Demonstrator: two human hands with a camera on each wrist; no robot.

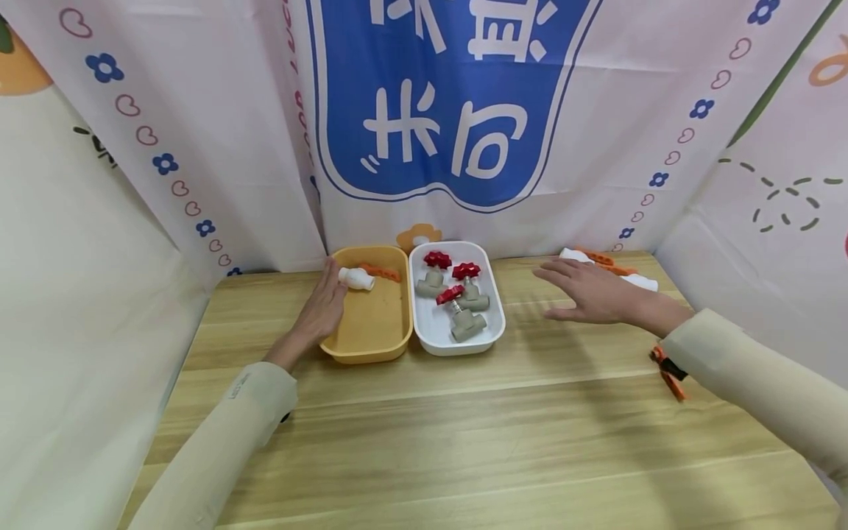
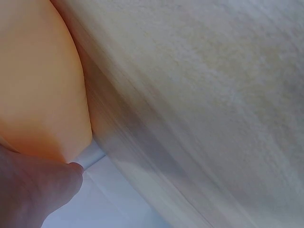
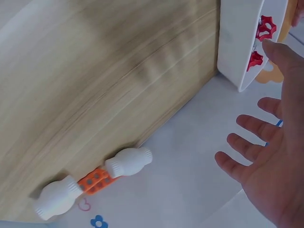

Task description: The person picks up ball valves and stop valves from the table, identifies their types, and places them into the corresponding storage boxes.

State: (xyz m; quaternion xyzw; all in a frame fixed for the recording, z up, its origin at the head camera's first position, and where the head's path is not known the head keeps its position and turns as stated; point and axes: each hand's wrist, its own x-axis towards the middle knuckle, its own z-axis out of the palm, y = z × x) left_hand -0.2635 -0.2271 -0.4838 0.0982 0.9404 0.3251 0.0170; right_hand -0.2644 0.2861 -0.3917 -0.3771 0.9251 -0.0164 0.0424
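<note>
My left hand [image 1: 322, 305] lies along the left side of a yellow bin [image 1: 371, 324], its fingers fairly straight. The left wrist view has the thumb [image 2: 38, 187] against the bin wall [image 2: 42, 85]. Inside that bin are a white bulged pipe fitting [image 1: 358, 278] and an orange strip [image 1: 381, 272]. Over the table at right hovers my right hand [image 1: 592, 292], fingers spread and holding nothing. Partly hidden behind it are two white fittings [image 3: 129, 161] with orange perforated strips [image 3: 96, 181].
A white bin [image 1: 433, 324] touches the yellow one and contains grey valves [image 1: 467, 324] with red handwheels. An orange-and-black tool [image 1: 669, 373] lies by the right forearm, partly covered by the sleeve. Printed cloth [image 1: 265, 221] hangs behind the wooden table [image 1: 424, 427].
</note>
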